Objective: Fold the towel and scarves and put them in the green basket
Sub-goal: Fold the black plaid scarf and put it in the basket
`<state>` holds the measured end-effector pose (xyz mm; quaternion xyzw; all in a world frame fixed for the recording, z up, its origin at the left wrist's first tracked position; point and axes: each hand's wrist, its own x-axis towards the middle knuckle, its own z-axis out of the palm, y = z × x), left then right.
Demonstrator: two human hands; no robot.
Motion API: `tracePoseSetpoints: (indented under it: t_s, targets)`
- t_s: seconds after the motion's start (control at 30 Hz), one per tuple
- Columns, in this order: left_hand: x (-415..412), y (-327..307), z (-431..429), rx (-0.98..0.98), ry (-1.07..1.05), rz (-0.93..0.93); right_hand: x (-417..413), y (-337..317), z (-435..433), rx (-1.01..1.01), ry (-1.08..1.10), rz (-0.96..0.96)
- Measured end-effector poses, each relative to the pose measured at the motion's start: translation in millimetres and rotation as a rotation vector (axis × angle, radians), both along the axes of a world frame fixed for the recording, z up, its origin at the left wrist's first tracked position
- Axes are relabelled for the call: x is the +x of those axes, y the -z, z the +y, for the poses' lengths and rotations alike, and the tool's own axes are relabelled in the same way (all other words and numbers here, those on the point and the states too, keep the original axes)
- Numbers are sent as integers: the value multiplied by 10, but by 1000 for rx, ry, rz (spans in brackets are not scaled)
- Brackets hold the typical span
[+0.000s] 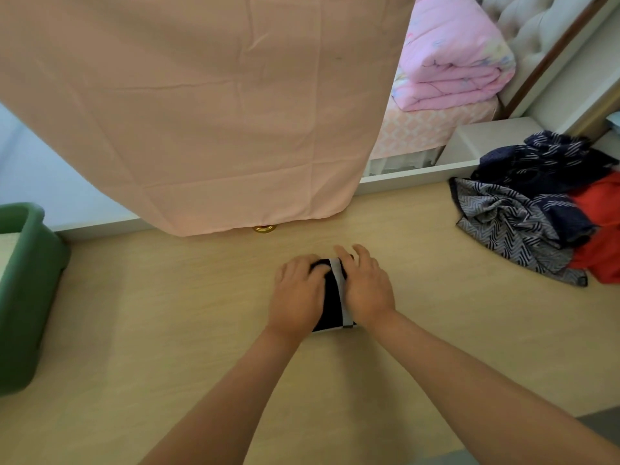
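A small folded black scarf with a white band (332,297) lies on the pale wooden table (167,313) in the middle of the view. My left hand (297,293) lies on its left half, fingers curled over the far corner. My right hand (365,286) rests flat on its right half with fingers spread. The green basket (27,297) stands at the table's left edge, with a pale folded cloth inside it. A loose heap of scarves, dark blue patterned (543,169), grey zigzag (510,226) and red (600,229), sits at the right.
A large pink cloth (208,105) hangs down over the table's far edge. A small brass knob (264,228) shows just below it. Behind at the right is a bed with a folded pink quilt (453,58) and a white ledge (469,142).
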<state>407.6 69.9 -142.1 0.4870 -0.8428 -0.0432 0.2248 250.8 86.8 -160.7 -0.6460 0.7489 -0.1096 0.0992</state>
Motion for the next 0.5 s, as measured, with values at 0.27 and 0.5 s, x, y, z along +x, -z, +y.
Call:
tracePoseSetpoints:
  t_s: [0.27,0.5]
  targets:
    - [38,306,-209,457,190,-289,-298,78,-85,148,-411,-119]
    - [307,313,-353,474,121,-398,-223,75,26,180,-378,-9]
